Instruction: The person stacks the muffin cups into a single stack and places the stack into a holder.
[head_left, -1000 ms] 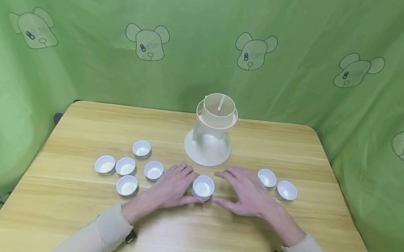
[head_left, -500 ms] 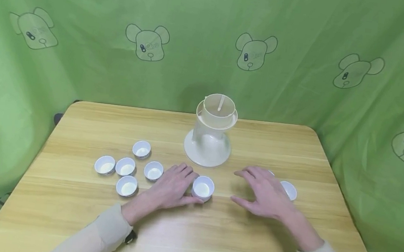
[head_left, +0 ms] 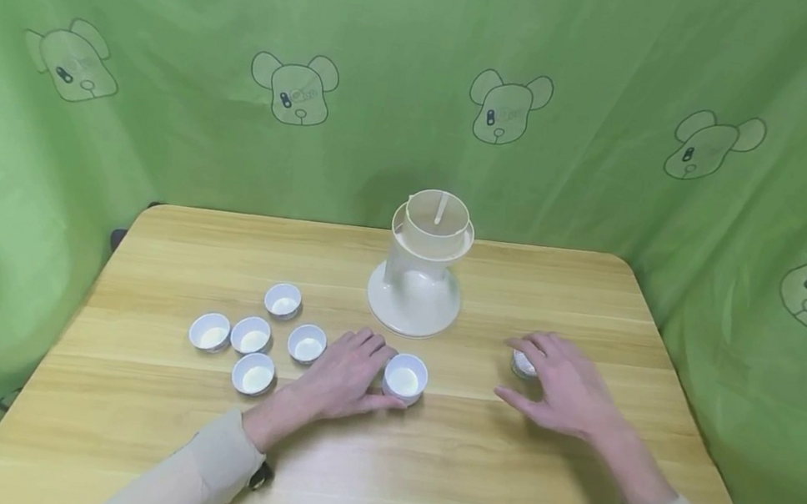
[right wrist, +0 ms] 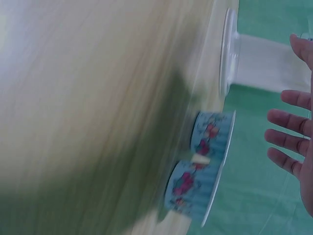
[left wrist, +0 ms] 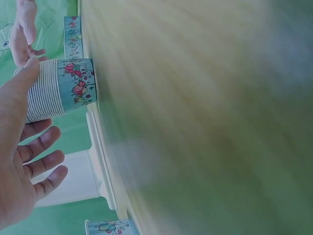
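Note:
My left hand (head_left: 346, 375) grips a nested stack of paper cups (head_left: 405, 378) on the table, thumb at the front and fingers behind. Blue floral print shows below the many stacked rims (left wrist: 61, 93) in the left wrist view. My right hand (head_left: 568, 386) hovers over the right side of the table with its fingers spread and nothing held. One paper cup (head_left: 522, 364) shows partly beneath it in the head view. The right wrist view shows two floral paper cups (right wrist: 211, 132) near this hand, apart from its fingers.
A white stand (head_left: 413, 299) with a round base and an open cylinder (head_left: 437, 214) on top stands behind the stack. Several single paper cups (head_left: 250, 335) are spread on the left of the wooden table (head_left: 377, 467). A green curtain (head_left: 417, 18) surrounds the table.
My right hand has moved right, from beside the stack to over the two cups at the right, partly covering them. My left hand and the stack have stayed in place.

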The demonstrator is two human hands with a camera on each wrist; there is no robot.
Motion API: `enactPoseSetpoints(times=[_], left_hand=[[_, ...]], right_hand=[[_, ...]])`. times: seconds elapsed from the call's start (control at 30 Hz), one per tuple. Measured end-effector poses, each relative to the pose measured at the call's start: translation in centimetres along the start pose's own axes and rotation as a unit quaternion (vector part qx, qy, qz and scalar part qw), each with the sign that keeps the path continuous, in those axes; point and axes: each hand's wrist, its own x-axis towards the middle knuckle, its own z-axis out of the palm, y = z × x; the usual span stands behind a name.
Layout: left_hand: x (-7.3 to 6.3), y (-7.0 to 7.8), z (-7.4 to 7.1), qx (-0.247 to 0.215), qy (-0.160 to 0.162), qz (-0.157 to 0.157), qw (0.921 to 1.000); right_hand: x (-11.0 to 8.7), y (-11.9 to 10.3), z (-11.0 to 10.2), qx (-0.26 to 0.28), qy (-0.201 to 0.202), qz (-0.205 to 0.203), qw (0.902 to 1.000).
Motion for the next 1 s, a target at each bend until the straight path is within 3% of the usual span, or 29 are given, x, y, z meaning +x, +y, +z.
enactPoseSetpoints(times=[0.53,1.0], left_hand=[[0.0,0.1,-0.2,0.001,0.004,0.001,1.0000],[0.0,-0.1,0.2,0.007,-0.005,-0.001,1.0000]], right_hand=[[-1.2,3.4,1.1,-0.002,0.001,0.037,0.9993],[-1.7,5.6,2.3,-0.010,-0.030,0.072,0.9969]])
